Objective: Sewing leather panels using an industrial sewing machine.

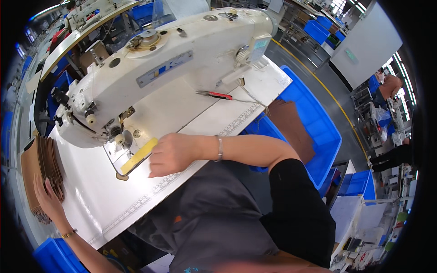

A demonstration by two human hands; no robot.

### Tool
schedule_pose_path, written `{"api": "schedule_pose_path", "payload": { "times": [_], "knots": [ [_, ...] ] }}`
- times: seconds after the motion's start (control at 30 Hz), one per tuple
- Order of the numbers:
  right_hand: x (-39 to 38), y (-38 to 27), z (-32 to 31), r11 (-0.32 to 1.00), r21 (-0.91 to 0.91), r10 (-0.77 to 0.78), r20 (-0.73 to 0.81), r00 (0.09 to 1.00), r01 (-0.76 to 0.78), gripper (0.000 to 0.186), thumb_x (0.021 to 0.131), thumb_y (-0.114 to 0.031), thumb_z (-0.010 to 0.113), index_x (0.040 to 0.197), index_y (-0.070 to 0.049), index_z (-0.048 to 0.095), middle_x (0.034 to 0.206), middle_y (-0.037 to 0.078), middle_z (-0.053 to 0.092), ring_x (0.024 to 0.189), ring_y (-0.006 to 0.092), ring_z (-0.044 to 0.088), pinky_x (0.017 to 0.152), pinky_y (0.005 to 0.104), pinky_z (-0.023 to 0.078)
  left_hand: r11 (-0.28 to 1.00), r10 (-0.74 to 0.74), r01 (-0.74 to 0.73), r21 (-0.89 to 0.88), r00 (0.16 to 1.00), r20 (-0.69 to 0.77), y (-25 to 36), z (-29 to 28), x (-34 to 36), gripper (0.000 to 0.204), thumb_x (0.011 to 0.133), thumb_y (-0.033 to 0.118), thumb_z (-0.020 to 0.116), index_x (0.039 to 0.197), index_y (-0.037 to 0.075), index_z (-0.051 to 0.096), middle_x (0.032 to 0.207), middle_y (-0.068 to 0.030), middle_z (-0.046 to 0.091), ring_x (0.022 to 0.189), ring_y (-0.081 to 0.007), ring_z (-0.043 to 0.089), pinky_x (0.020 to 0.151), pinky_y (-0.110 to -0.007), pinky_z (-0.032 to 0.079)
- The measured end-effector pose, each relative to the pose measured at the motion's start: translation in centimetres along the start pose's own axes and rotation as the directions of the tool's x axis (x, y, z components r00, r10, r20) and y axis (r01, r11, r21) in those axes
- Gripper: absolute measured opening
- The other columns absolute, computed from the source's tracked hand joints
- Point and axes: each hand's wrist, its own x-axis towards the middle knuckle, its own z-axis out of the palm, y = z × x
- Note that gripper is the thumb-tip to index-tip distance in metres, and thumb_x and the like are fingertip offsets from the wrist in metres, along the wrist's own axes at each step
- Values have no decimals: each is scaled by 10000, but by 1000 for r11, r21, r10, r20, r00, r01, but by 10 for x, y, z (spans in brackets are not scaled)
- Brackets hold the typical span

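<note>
On the left, a stack of brown flat pieces (pixel 30 170) stands on the table's edge. My left hand (pixel 49 202) lies against its near right side, fingers stretched out and apart. My right hand (pixel 172 154) is closed above the white sewing machine bed, its curled fingers hiding whatever may be in them. Beside its knuckles, a yellow strip (pixel 136 158) lies on the bed, near the needle area of the sewing machine (pixel 182 59). I cannot tell whether the right hand touches the strip. Red-handled tweezers or snips (pixel 218 95) lie farther back under the machine arm.
A ruler strip (pixel 150 193) runs along the table's near edge. Right of the table, a blue bin (pixel 325 136) holds brown sheets (pixel 291 129). Another blue bin (pixel 57 257) sits below my left forearm. Other people and workbenches are at the far right.
</note>
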Motion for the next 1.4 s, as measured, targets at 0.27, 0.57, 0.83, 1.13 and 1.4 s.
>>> {"api": "schedule_pose_path", "payload": {
  "times": [0.27,0.57,0.83,1.13,1.4],
  "knots": [
    [22,2,43,990,142,-3,-25,1000,7,321,900,-277,751,662,-171,563,605,-32,502,505,158,534,438,335,390,966,-232,250,-71,954,192,14,26,21,422,1024,326,608,1327,36,657,1294,-212,683,1199,-391,644,1017,-458,502],
    [31,-2,32,959,272,55,76,996,-74,403,838,-209,804,636,-133,463,574,11,455,476,192,508,422,350,389,910,-385,400,-110,912,140,-29,25,43,294,979,321,659,1123,90,771,963,-143,775,904,-321,745,811,-420,569],
    [32,-1,36,961,256,86,83,993,-105,382,828,-206,811,641,-135,486,583,7,477,490,183,532,428,341,413,883,-434,463,-74,867,245,-22,19,60,265,899,319,715,1032,112,814,946,-116,783,899,-293,753,820,-399,578],
    [32,-2,34,966,232,97,80,992,-113,372,821,-194,814,643,-129,494,590,6,490,494,185,540,431,342,420,907,-421,402,129,885,201,-28,17,61,252,895,249,675,1100,154,789,1006,-93,781,955,-323,737,846,-419,575],
    [30,-2,32,963,248,88,85,993,-106,369,816,-186,814,649,-125,491,599,14,456,499,194,531,436,348,416,902,-419,431,6,880,-224,-42,-10,47,243,1002,295,655,1031,77,756,918,-135,726,844,-356,680,728,-443,518]
  ]
}}
